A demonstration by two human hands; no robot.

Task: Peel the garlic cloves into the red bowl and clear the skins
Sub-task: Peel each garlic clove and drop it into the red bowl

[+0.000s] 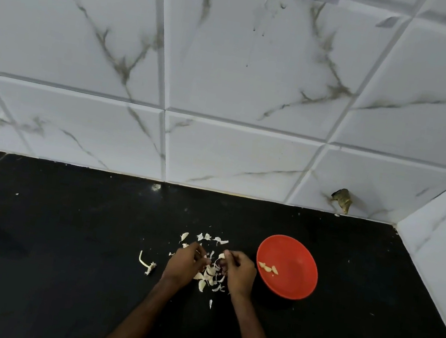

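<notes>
At lower centre, the left hand [186, 263] and right hand [241, 273] pinch a garlic clove [220, 262] between curled fingers above the skins [207, 278]. The red bowl [290, 251], holding peeled cloves [267, 268], lies just right of the right hand, the nearer one.

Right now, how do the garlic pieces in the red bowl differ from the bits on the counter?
The peeled cloves are few, plump and yellowish; the skins are many, thin, whitish flakes. The cloves lie together inside the red bowl; the skins are scattered on the black counter left of it. Both are small, pale garlic pieces.
</notes>
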